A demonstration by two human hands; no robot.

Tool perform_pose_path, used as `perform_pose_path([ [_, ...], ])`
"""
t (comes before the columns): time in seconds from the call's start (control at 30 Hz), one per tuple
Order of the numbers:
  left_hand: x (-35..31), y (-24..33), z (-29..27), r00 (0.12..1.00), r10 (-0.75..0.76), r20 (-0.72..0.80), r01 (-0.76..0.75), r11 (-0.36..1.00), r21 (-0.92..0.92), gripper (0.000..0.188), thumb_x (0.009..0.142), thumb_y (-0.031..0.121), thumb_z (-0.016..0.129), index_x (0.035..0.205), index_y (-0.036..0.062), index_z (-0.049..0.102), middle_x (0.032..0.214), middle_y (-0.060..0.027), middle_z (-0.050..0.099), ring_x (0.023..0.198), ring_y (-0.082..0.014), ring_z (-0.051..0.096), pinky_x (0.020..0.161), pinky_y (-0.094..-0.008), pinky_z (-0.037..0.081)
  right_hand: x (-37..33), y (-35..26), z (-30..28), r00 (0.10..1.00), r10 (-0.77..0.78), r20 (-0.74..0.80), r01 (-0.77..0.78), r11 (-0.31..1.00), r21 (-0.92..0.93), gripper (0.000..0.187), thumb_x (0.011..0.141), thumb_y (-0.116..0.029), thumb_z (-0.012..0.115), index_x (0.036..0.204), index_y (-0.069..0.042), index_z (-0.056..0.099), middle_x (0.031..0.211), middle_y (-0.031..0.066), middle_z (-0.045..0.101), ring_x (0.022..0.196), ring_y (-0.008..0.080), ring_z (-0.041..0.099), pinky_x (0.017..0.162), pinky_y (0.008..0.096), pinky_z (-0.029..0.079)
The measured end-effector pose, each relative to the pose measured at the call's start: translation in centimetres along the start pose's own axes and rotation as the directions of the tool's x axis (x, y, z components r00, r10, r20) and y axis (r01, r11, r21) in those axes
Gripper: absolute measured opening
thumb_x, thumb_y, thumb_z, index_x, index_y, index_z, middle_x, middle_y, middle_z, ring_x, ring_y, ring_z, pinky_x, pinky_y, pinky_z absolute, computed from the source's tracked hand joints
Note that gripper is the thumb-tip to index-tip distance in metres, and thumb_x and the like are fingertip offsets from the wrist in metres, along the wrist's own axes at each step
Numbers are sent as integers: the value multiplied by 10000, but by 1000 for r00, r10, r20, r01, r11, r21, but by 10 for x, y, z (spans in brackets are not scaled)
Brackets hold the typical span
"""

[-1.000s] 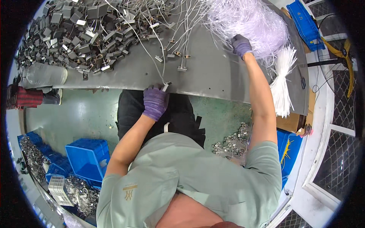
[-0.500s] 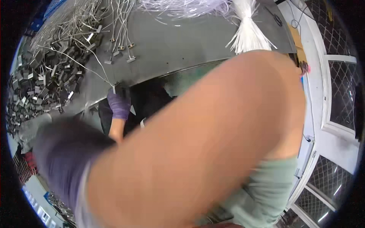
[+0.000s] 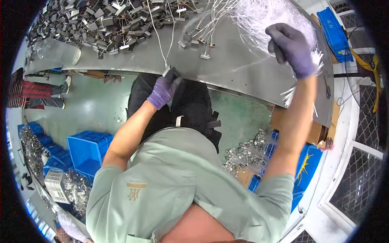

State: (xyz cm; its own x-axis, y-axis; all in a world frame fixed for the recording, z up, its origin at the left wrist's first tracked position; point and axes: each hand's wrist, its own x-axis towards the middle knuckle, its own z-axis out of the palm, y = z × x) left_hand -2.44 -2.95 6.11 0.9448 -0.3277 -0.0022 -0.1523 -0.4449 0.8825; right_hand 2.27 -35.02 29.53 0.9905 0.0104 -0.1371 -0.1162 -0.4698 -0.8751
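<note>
At the table's near edge, my left hand (image 3: 164, 91), in a purple glove with dark fingertips, is closed around a small connector (image 3: 166, 72) with a silvery end. A thin white cable (image 3: 157, 36) runs up from it over the table in two strands. My right hand (image 3: 289, 48), gloved alike, is raised over the right side of the table with its fingers curled together. A faint blurred streak lies to its left; whether the fingers hold it cannot be made out. Behind that hand is a heap of clear-white plastic strands (image 3: 259, 20).
Grey and black connectors (image 3: 107, 22) are piled at the far left of the grey table (image 3: 231, 73), beside a clear plastic container (image 3: 58, 52). Several cabled connectors (image 3: 205, 56) lie mid-table. Blue crates (image 3: 87, 150) stand on the floor; scissors (image 3: 327, 91) lie at the right edge. A person's legs (image 3: 44, 94) show at left.
My right arm, which crossed to the left in front of the camera, has swung back to the right side of the table. The view has shifted; my left hand still grips the connector.
</note>
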Motion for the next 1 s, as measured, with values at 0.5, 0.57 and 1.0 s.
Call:
perform_pose_path([
  [0.5, 42, 27, 10, 998, 69, 5, -69, 997, 44, 343, 829, 309, 638, 1086, 84, 603, 774, -94, 636, 683, -178, 595, 647, -318, 474, 53, 30, 135, 985, -75, 153, -19, 843, 537, 352, 860, -330, 591, 1045, -29, 590, 695, 41, 614, 482, 73, 515, 411, 195, 368],
  [0.57, 40, 35, 1, 1000, -14, -5, 13, 993, -113, 265, 837, 272, 613, 1027, 87, 614, 786, -105, 639, 703, -234, 616, 622, -340, 487, 49, 41, 138, 972, -191, 139, 138, 936, 324, 405, 828, -342, 620, 1081, -27, 584, 818, 93, 636, 663, 153, 573, 591, 258, 432],
  [1.0, 40, 35, -7, 982, -177, -68, 154, 952, -264, 216, 824, 180, 668, 971, 26, 635, 759, -51, 643, 690, -109, 575, 653, -272, 475, 7, 162, 233, 837, -540, 86, 518, 733, -442, 267, 850, -256, 590, 961, -15, 616, 808, 142, 646, 707, 251, 631, 655, 351, 488],
])
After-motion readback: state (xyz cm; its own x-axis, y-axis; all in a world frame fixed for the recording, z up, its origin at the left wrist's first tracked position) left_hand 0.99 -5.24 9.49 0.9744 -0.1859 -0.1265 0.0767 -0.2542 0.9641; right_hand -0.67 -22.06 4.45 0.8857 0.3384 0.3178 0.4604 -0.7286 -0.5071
